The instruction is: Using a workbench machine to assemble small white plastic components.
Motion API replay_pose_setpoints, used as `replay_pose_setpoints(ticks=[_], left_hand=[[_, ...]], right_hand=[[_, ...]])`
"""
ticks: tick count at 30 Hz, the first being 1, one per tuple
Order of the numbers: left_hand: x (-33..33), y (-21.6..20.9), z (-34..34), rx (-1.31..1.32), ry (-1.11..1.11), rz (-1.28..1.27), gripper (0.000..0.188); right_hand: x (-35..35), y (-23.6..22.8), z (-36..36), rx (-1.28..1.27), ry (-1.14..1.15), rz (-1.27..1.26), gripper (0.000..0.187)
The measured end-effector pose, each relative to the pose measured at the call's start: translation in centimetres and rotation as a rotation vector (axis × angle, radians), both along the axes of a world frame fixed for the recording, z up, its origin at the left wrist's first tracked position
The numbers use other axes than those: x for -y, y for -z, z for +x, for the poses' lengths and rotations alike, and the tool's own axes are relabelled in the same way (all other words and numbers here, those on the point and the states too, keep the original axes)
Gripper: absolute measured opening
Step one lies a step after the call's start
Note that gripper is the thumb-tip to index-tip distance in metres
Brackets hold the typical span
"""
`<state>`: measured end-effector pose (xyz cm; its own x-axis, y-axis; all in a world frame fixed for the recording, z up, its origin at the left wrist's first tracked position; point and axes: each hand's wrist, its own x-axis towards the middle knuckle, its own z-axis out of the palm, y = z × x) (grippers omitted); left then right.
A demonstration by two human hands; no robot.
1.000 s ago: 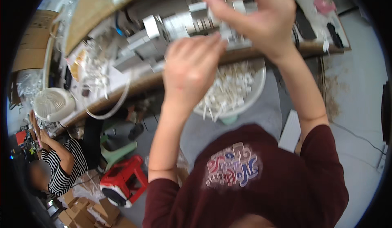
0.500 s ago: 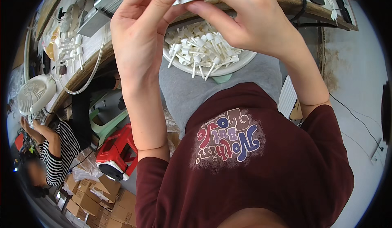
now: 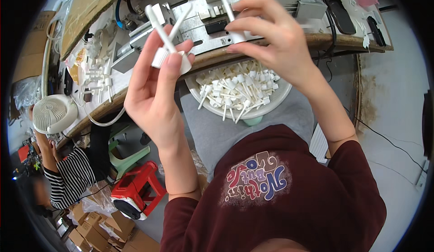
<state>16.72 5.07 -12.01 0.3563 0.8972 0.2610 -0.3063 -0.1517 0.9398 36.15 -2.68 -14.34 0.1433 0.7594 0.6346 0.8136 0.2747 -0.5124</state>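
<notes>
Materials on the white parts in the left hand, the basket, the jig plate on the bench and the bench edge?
White parts: likely moulded plastic, satin; uniform white, smooth rounded stems.
Basket: probably plastic; pale, thin-walled.
Jig plate: looks like bare metal, perhaps aluminium; silvery grey, holes and slots. Alloy can't be told.
Bench edge: seems wood, worn; uneven brown.

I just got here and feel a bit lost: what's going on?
A person is working bare-handed at a bench. The left hand pinches two white stemmed pieces; the right hand holds another white piece near the metal fixture. A pale basket heaped with similar pieces sits over the lap.
</notes>
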Motion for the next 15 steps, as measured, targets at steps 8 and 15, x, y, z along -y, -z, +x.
replay_pose_setpoints(ticks=[8,15], left_hand=[[0.0,-0.5,-0.5,0.016,-0.065,0.043,0.039],[-0.5,0.1,0.0,0.034,-0.050,0.025,0.040]], right_hand=[[-1.4,2.8,-1.7,0.050,0.018,0.071,0.028],[-1.9,2.9,-2.1,-0.019,0.006,0.074,0.025]])
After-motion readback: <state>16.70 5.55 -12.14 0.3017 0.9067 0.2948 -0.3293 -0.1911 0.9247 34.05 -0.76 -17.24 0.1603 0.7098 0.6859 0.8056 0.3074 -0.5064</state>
